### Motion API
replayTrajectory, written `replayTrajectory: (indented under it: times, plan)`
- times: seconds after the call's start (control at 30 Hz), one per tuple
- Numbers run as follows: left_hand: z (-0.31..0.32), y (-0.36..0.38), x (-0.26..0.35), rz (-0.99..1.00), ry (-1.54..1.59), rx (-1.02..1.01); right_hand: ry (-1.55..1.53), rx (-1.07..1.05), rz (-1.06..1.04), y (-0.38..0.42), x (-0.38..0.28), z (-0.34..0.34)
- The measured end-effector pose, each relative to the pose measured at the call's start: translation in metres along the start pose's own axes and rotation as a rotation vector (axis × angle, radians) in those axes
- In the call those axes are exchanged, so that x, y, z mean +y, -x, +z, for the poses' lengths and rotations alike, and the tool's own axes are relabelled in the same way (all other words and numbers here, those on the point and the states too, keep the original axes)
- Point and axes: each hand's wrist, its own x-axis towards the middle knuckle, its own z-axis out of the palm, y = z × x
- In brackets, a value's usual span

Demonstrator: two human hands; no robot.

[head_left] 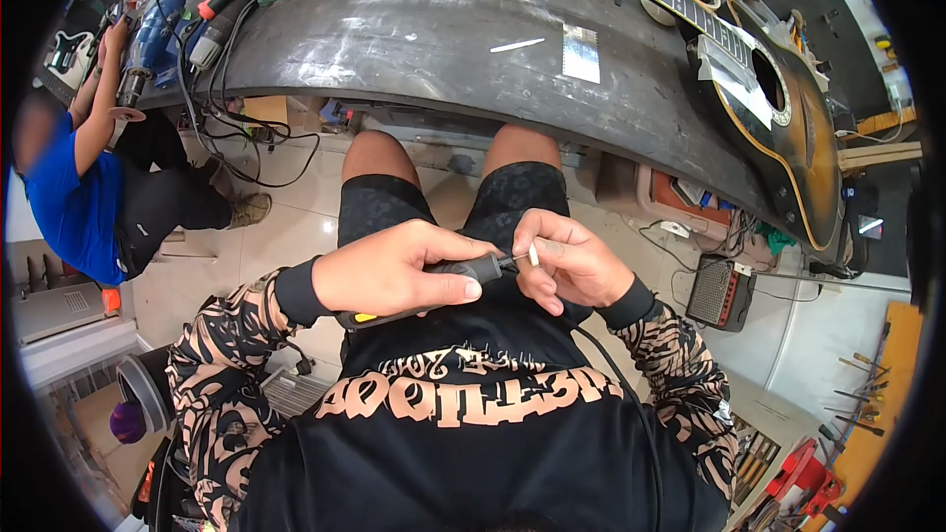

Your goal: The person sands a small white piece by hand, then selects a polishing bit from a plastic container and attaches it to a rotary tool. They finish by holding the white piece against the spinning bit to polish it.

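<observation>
Over my lap, my left hand (394, 271) is wrapped round a dark rotary tool (473, 274) with a yellow mark near its rear end. The tool's thin metal tip points right, toward my other hand. My right hand (572, 261) pinches a small whitish piece (533, 254) between thumb and fingers, right at the tip. Whether tip and piece touch is too small to tell. A black cable (616, 360) runs down over my shirt on the right side.
A dark workbench (394, 39) spans the front, bearing an acoustic guitar (798, 148), a white strip (517, 44), a toothed metal plate (580, 53), power tools (222, 25) and cables. At the left is a co-worker in blue (74, 187). A red-fronted box (720, 293) stands on the floor.
</observation>
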Motion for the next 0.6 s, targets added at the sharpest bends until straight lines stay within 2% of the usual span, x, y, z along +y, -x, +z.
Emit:
replayTrajectory:
  times: [0.07, 0.1, 0.17, 0.2, 0.33, 0.4, 0.43, 0.5, 0.53, 0.57, 0.6]
  plan:
    - [0.004, -0.009, -0.012, 0.618, -0.801, 0.261, -0.053, 0.013, -0.008, 0.000, 0.009, -0.005]
    - [0.011, -0.007, -0.010, 0.620, -0.804, 0.259, -0.081, 0.043, -0.015, 0.001, 0.014, -0.007]
    - [0.030, 0.001, -0.002, 0.411, -1.363, 0.410, -0.108, 0.073, -0.024, 0.001, 0.018, -0.009]
    - [0.030, -0.003, -0.012, 0.474, -1.428, 0.457, -0.129, 0.075, -0.028, 0.003, 0.019, -0.009]
    - [0.018, -0.003, 0.000, 0.452, -1.271, 0.395, -0.053, 0.094, -0.036, 0.006, 0.014, -0.006]
    - [0.006, -0.004, -0.003, 0.525, -0.842, 0.237, 0.038, 0.070, -0.006, 0.008, -0.001, -0.001]
    - [0.004, -0.002, -0.003, 0.525, -0.846, 0.235, 0.133, 0.048, 0.025, 0.007, -0.009, 0.001]
    - [0.006, -0.002, 0.005, 0.348, -0.388, 0.061, 0.186, 0.018, 0.020, 0.007, -0.021, 0.006]
    - [0.006, 0.008, 0.021, 0.027, -0.166, -0.023, 0.238, -0.013, 0.018, 0.007, -0.024, 0.007]
    - [0.005, 0.007, 0.019, 0.027, -0.168, -0.024, 0.238, -0.013, 0.016, 0.007, -0.024, 0.005]
    - [0.002, 0.007, 0.016, 0.007, -0.033, -0.076, 0.249, -0.071, 0.039, 0.007, -0.025, 0.003]
